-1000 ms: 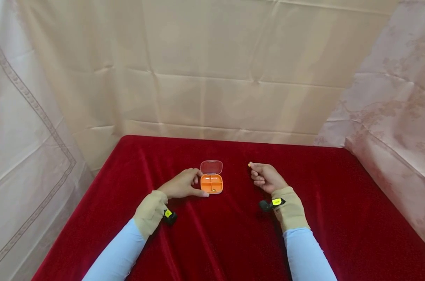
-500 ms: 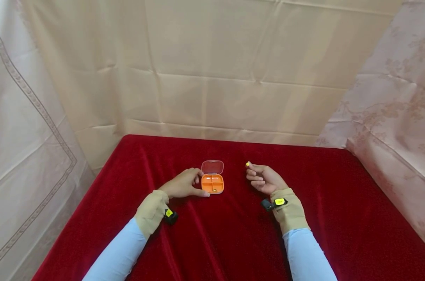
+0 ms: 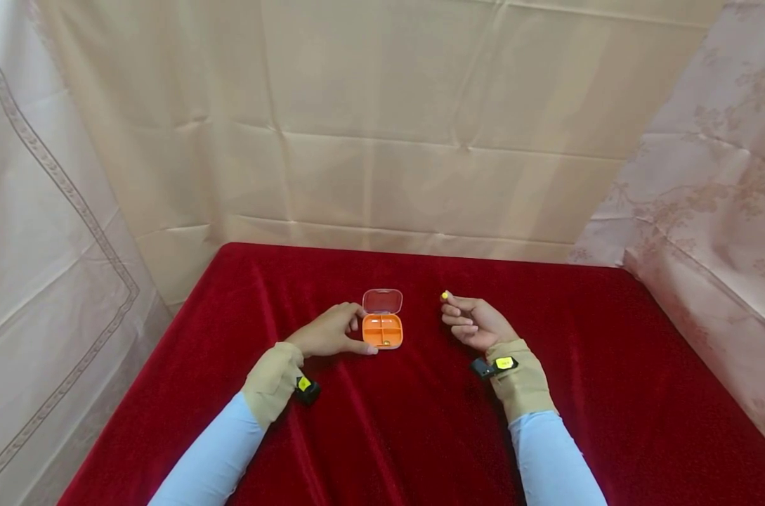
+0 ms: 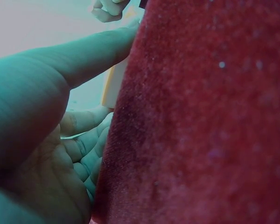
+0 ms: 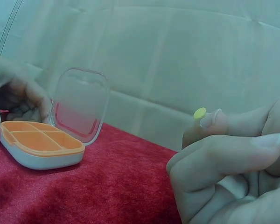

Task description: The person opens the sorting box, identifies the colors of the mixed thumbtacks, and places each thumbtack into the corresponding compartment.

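Note:
An orange and white pill box with four-sided rounded corners stands on the cloth, its clear lid raised. Dividers split the orange inside into several compartments. A tiny yellowish item lies in the front right one. My left hand holds the box from its left side, thumb at the front and fingers at the back. To the right of the box, my right hand pinches a small yellow tablet between thumb and index fingertip, above the cloth. Its other fingers are curled.
A dark red velvet cloth covers the table, with soft folds near the left forearm. Beige curtains hang behind the far edge, and pale patterned ones at the sides. Each wrist carries a small black camera.
My right hand has shifted slightly left, toward the box, and the tablet has turned so that more of its yellow face shows. The left hand and the box stay in place.

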Motion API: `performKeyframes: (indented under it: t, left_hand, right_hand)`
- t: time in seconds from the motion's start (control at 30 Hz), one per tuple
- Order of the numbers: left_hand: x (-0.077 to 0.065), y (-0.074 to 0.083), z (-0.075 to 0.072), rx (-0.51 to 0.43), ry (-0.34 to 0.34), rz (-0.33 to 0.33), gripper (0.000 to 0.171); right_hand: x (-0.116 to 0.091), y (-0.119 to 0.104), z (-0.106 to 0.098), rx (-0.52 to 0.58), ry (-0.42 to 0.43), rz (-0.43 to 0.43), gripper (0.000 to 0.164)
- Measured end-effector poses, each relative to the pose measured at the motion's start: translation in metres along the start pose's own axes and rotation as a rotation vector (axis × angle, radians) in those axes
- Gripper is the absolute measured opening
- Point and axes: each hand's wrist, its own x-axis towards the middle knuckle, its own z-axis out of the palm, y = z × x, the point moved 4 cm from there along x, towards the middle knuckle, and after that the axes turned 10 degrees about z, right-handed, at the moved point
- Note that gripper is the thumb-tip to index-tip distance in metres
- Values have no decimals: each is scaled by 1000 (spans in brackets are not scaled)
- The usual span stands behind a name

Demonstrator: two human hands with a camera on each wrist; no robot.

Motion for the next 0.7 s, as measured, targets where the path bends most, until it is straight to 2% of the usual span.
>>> performKeyframes:
  t: [0.33,0.7]
  left_hand:
    - [-2,3,-2,-40,5,14,67]
    - [-1,2,-1,-25,7,31,66]
  right_hand:
    - [2,1,1,-63,22,1,32]
    - [4,1,1,-117,33,-4,34]
